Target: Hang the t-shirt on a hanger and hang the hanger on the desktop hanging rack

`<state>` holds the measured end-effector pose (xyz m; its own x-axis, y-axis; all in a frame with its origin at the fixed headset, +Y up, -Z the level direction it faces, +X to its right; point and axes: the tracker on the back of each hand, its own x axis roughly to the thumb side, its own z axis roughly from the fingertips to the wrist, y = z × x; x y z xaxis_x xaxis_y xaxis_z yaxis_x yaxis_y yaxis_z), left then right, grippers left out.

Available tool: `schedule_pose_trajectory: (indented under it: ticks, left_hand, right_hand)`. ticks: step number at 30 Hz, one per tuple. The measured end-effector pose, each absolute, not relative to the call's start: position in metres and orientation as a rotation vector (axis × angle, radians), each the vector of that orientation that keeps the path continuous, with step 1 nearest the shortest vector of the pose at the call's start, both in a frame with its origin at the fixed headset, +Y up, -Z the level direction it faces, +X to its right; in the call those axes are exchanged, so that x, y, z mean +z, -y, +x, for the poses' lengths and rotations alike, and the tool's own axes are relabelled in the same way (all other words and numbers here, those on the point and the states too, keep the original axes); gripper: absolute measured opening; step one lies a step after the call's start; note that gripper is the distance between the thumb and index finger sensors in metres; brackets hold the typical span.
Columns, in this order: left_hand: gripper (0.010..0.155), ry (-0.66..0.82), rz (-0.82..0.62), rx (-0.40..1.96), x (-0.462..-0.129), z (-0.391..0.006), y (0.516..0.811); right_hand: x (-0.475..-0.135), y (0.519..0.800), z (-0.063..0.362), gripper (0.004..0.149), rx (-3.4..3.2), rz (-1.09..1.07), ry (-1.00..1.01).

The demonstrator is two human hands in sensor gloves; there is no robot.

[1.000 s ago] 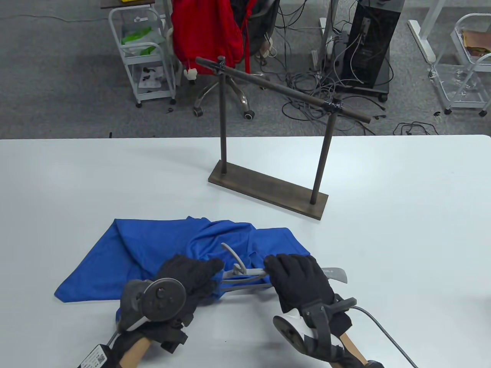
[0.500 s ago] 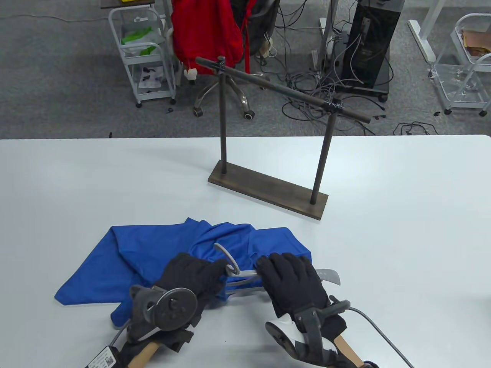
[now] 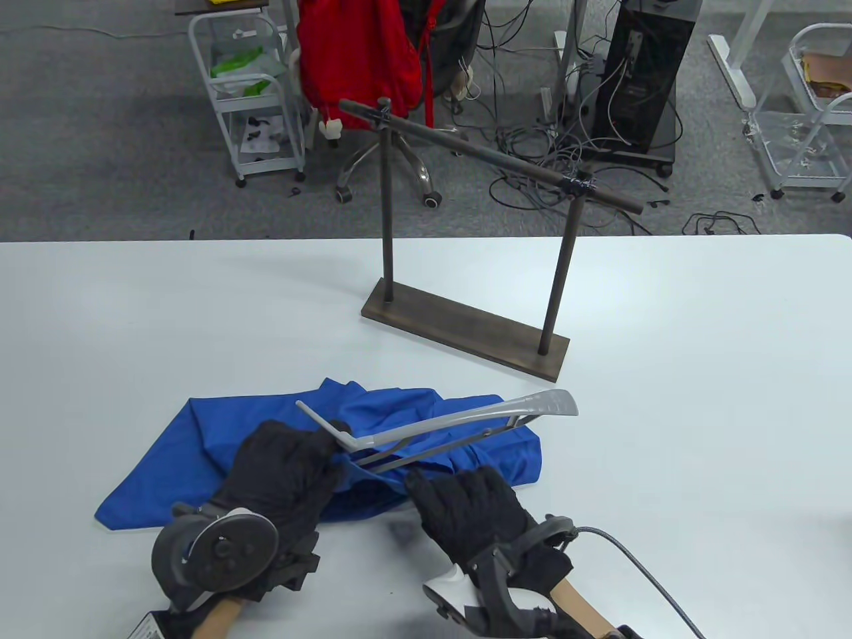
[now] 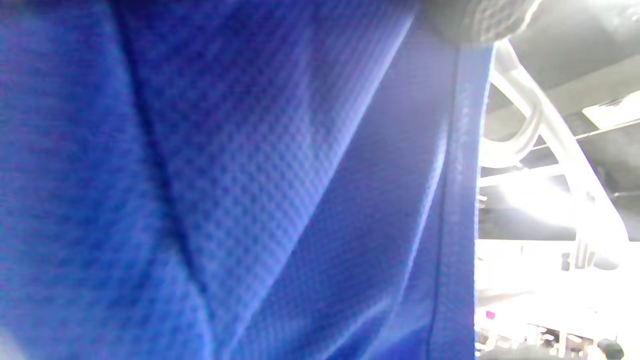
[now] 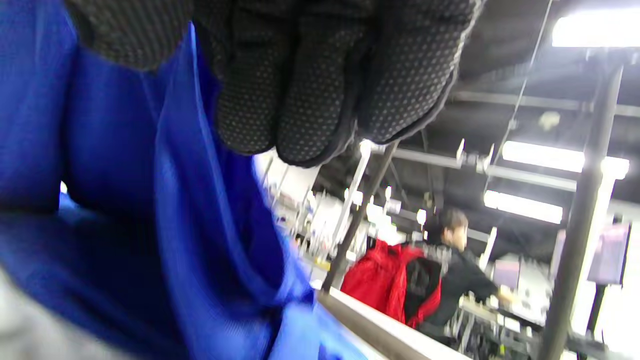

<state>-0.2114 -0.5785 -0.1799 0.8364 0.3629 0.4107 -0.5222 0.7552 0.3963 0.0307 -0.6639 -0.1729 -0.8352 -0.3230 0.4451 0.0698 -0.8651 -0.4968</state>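
The blue t-shirt (image 3: 266, 439) lies crumpled on the white table (image 3: 665, 399), well in front of the hanging rack (image 3: 466, 333). Above the shirt, the grey hanger (image 3: 459, 419) slants up toward the rack's base, its neck gripped in the curled left hand (image 3: 279, 466). The right hand (image 3: 466, 506), at the shirt's near edge, pinches blue fabric, seemingly the hem. Behind the rack, off the table, a red jacket (image 3: 359, 53) drapes a chair.

My left hand (image 3: 283, 459) is curled, fingers closed in a grip near the fingertips. My right hand (image 3: 469, 509) sits just beside it, fingers bent and pinching downward.
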Motion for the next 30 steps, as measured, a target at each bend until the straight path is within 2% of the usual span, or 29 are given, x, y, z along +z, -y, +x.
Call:
schedule_pose_trajectory:
  ticks: [3,6,11,13,16,23,30]
  left_hand:
    - [0.054,0.352,0.529,0.505,-0.174,-0.209,0.576]
    - [0.054,0.386,0.527,0.520,-0.169,-0.206,0.573]
    - [0.054,0.401,0.563,0.594,-0.163,-0.214,0.566]
    - [0.054,0.391,0.574,0.641,-0.165,-0.224,0.564]
    - [0.054,0.364,0.579,0.671,-0.171,-0.235,0.565]
    - [0.053,0.287,0.542,0.635,-0.199,-0.264,0.580]
    - [0.052,0.222,0.481,0.617,-0.217,-0.273,0.593]
  right_hand:
    - [-0.176,0.668,0.027,0.066,-2.781,-0.790,-0.592]
    - [-0.184,0.672,0.027,0.072,-2.757,-0.661,-0.465]
    - [-0.201,0.683,0.038,0.068,-2.777,-0.568,-0.214]
    - [-0.207,0.684,0.045,0.065,-2.780,-0.517,-0.187]
    - [-0.215,0.674,0.061,0.062,-2.856,-0.449,-0.269]
    - [-0.220,0.636,0.124,0.043,-3.164,-0.354,-0.738]
    - [-0.217,0.621,0.155,0.037,-3.243,-0.426,-0.882]
